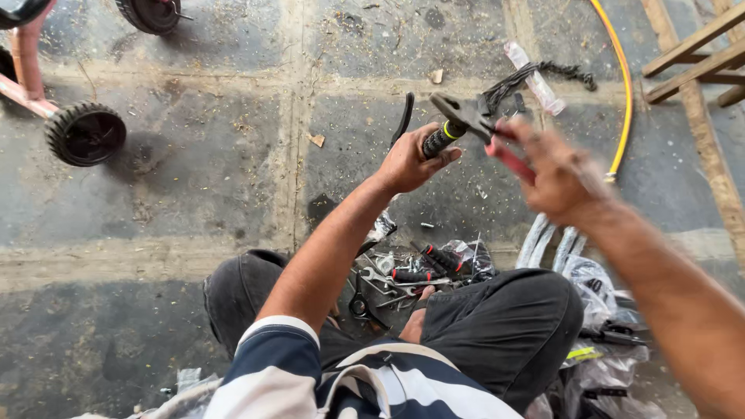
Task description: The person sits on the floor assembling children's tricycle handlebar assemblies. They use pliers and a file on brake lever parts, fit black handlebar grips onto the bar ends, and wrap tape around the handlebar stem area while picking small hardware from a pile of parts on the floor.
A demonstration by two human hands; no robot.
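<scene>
I sit on the concrete floor [194,178], a pink wheeled frame [46,101] off to my left. Spanners and screwdrivers [415,275] lie loose between my knees. My left hand [411,159] grips the black tool handle [442,138]; my blurred right hand [555,171] holds red-handled pliers [481,128]. Nothing here looks assembled yet.

Wheels [85,133] sit upper left of the frame, a hose [623,93] upper right. Wrenches [403,283] lie on the floor [194,178] between the knees, bags [597,326] lower right.
</scene>
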